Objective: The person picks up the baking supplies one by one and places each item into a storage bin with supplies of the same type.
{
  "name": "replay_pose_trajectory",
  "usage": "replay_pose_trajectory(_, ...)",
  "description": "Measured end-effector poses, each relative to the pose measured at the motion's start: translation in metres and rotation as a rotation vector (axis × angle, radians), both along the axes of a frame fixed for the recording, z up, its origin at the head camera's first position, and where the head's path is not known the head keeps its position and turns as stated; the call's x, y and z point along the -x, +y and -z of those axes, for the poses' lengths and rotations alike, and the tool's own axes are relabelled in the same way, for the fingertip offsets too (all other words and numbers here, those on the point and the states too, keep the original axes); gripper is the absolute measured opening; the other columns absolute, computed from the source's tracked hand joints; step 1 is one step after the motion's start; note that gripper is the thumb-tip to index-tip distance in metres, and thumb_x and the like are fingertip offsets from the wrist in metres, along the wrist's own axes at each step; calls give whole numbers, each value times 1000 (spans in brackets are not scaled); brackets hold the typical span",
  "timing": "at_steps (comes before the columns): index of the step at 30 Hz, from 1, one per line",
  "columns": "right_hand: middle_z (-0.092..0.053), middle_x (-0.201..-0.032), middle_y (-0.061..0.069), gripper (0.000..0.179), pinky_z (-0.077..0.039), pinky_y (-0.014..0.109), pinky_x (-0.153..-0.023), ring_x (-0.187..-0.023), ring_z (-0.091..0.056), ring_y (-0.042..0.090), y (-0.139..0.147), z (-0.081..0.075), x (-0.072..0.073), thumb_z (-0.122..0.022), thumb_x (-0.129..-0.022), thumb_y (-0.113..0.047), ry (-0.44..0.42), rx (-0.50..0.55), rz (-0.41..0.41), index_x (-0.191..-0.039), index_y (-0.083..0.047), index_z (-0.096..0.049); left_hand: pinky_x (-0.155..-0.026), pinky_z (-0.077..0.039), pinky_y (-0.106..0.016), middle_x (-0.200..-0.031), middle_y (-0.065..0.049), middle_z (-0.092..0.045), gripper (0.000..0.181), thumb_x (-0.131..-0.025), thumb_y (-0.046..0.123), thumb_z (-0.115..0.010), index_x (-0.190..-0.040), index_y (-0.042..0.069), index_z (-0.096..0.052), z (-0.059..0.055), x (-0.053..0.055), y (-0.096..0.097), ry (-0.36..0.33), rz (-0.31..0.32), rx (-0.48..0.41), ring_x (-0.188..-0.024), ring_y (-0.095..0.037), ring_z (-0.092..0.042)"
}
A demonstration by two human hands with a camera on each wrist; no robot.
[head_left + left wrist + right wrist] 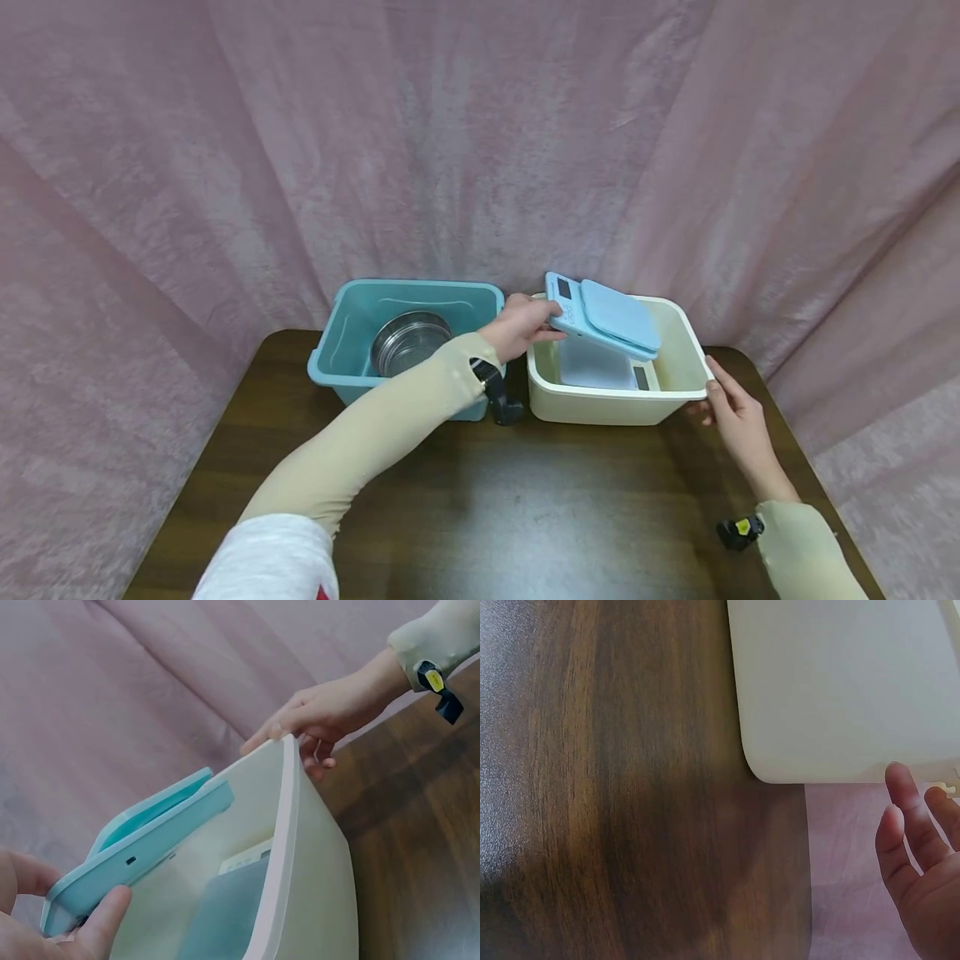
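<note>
My left hand (pixel 519 325) pinches a light blue kitchen scale (pixel 619 315) by its display end, thumb on one face and fingers on the other. Tilted, the scale hangs over the cream plastic bin (pixel 592 407). Inside that bin lies a second, pale kitchen scale (pixel 597 365) with a grey platform, partly covered by the blue one. At the bin's right end, my right hand (pixel 738 421) grips the rim near the corner. In the left wrist view its thumb and index finger lie along the rim, the other fingers curled outside the wall.
Left of the cream bin stands a teal plastic bin (pixel 416 287) holding round metal sieves (pixel 408 343), partly behind my left forearm. Both bins sit towards the back of the dark wooden table (pixel 540 500). A pink curtain (pixel 465 150) hangs right behind them.
</note>
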State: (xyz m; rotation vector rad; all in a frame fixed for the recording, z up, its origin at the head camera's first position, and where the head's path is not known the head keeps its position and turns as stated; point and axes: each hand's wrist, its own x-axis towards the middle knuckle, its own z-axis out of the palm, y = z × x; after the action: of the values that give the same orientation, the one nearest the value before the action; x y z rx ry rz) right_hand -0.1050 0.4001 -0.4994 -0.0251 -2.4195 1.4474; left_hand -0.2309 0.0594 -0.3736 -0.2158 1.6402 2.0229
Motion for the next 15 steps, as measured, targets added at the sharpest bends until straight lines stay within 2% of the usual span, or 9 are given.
replay_pose_trajectory(2, -71, -79, -6, 48, -53, 16, -57, -69, -70, 4, 0, 0, 1, -48, -111, -13, -7, 6, -5, -157, -1, -42, -93, -60, -36, -124, -21, -57, 40, -96, -6, -61, -134, -8, -49, 2, 0, 3, -14, -10, -5, -75, -19, -65)
replay_pose_trajectory(5, -71, -78, -5, 48, -52, 16, -57, -69, -70, 4, -1, 0, 1, -48, -112, -14, -14, 5, -5, -158, -1, -42, -96, -59, -38, -114, -18, -58, 52, -95, -7, -61, -145, -10, -43, 7, 0, 6, -33, -14, -3, -81, -22, -68)
replay_pose_trajectory(8, -71, -78, -6, 49, -53, 16, -57, -68, -69, 3, -2, -1, 1, -49, -112, -15, -15, 8, -2, -158, -2, -42, -97, -59, -38, -121, -24, -60, 56, -96, -9, -60, -148, -10, -40, 12, -1, 10, -52, -2, 1, -104, -29, -71)
replay_pose_trajectory(11, -72, -78, -8, 48, -53, 17, -57, -68, -69, 2, -4, -2, 1, -49, -112, -17, -8, 19, -1, -158, -5, -44, -95, -59, -37, -136, -29, -55, 59, -97, -10, -59, -151, -12, -37, 17, -2, 14, -60, 19, 7, -122, -34, -65)
replay_pose_trajectory(15, -71, -80, -11, 48, -54, 18, -57, -68, -69, 3, -6, -4, 0, -50, -112, -17, 3, 29, -7, -158, -8, -45, -95, -59, -37, -141, -32, -52, 54, -98, -9, -58, -148, -15, -39, 26, -4, 21, -47, 43, 24, -125, -37, -63)
